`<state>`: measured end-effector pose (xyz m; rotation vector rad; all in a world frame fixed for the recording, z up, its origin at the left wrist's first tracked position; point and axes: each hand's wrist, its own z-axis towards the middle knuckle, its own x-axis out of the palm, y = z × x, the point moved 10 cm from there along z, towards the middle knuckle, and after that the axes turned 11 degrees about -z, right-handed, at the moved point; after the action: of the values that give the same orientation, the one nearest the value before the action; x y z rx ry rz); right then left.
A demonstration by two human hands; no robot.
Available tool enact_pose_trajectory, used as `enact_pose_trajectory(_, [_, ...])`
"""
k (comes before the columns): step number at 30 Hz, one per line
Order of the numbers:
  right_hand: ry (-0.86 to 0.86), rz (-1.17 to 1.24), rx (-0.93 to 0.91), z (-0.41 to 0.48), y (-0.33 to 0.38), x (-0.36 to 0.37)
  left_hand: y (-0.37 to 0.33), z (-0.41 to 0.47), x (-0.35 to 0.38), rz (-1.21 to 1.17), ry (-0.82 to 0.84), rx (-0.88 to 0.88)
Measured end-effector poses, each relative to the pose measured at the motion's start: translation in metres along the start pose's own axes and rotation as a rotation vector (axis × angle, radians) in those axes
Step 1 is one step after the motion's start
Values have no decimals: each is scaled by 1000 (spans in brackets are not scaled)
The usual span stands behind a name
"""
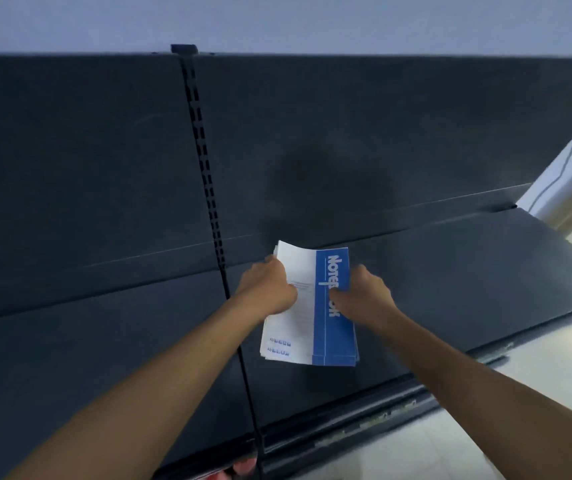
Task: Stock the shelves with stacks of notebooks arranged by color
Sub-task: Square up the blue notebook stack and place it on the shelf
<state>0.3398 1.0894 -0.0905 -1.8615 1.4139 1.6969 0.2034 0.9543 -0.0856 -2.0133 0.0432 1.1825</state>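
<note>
Notebook stack (312, 323): thin glossy rectangles, white covers with blue band, edges slightly fanned. Lies flat on matte dark shelf (450, 289), far end near back panel (381, 133). Left hand (269, 289) grips stack's left edge, fingers curled. Right hand (364, 292) pinches right edge over blue band. Bare shelf on both sides; slotted upright (204, 168) to left.

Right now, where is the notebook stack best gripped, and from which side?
On both long edges, a hand from each side, as the left hand and right hand do: the stack is loose and fanned along its left edge, so that should keep it together.
</note>
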Motion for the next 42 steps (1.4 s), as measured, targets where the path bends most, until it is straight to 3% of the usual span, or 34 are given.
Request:
enact_pose_trajectory(13, [175, -78, -287, 63, 30, 27, 40, 1, 4, -161, -188, -306])
enact_pose_trajectory(28, [230, -173, -357, 67, 33, 63, 65, -10, 19, -32, -243, -387])
enact_pose_trajectory(35, [331, -287, -349, 66, 34, 63, 83, -14, 24, -55, -188, -457])
enact_pose_trajectory(39, [28, -560, -539, 57, 65, 37, 91, -24, 7, -70, -256, -452])
enact_pose_trajectory(42, [-115, -604, -751, 33, 111, 32, 100, -46, -25, -141, -367, -435])
